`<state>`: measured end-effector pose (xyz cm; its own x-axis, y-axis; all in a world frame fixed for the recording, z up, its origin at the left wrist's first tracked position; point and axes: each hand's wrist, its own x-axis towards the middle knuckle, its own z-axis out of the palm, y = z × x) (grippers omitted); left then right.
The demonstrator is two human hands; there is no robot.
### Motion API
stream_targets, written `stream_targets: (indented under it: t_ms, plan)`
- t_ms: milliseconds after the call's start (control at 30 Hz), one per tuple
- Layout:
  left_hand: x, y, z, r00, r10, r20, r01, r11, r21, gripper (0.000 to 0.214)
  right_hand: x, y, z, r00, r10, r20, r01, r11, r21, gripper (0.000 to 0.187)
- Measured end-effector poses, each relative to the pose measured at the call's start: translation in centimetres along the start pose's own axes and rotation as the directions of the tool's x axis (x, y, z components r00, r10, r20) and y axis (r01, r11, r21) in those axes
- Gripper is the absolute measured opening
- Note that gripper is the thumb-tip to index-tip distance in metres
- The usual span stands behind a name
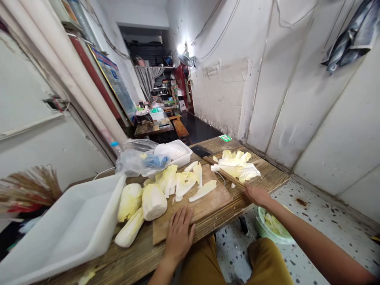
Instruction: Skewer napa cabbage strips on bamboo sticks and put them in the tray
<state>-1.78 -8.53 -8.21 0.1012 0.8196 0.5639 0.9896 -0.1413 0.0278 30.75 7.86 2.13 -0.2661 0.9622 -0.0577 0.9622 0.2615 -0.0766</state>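
My left hand [180, 233] lies flat on the near edge of the wooden cutting board [212, 198], fingers stretched out, holding nothing. My right hand [257, 194] is closed round the near end of a long wooden handle [233, 179] at the board's right. That handle points toward a dark, broad blade [201, 151]; whether they are one tool I cannot tell. Cut cabbage leaves [186, 184] are spread across the board. More leaves [236, 164] are piled beyond the handle. A napa cabbage piece [154, 202] with a flat cut end sits left of the board, beside another cabbage [130, 202].
A large white plastic tub [109, 215] takes up the table's left side. Behind the cabbages are a plastic bag [139, 160] and a small white tray [185, 152]. A green basin [276, 225] with leaf scraps stands on the floor at right. Far back, a person sits behind another table.
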Motion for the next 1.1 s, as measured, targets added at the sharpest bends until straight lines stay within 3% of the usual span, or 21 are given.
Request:
stream_targets:
  t_ms: [300, 633, 800, 933, 1033, 1100]
  plan:
    - [0.4, -0.4, -0.4, 0.997, 0.046, 0.062, -0.044, 0.998, -0.044, 0.039, -0.5, 3.5, -0.4, 0.998, -0.044, 0.055, 0.046, 0.999, -0.028, 0.025]
    - [-0.3, 0.3, -0.5, 0.999, 0.034, 0.039, -0.032, 0.998, -0.047, 0.039, 2.7, -0.6, 1.0, 0.997, 0.06, -0.048, -0.061, 0.998, -0.019, 0.03]
    - [-0.5, 0.0, -0.6, 0.999, 0.02, 0.037, -0.017, 0.996, -0.088, 0.038, 1.1, 0.7, 1.0, 0.992, 0.034, -0.12, -0.029, 0.999, 0.043, 0.035]
    - [-0.1, 0.3, -1.6, 0.996, -0.011, 0.084, 0.023, 0.99, -0.136, 0.038, -1.1, 3.2, 0.5, 0.997, 0.011, -0.081, -0.001, 0.993, 0.118, 0.028]
    - [1.2, 1.4, -2.4, 0.993, -0.031, 0.111, 0.051, 0.983, -0.178, 0.035, -2.5, 4.3, 0.8, 0.999, 0.002, -0.044, 0.006, 0.987, 0.164, 0.02]
    - [2.7, 3.1, -2.6, 0.994, 0.026, 0.109, 0.0, 0.973, -0.232, 0.034, -3.0, 4.4, 1.4, 0.999, 0.004, -0.036, 0.002, 0.983, 0.185, 0.019]
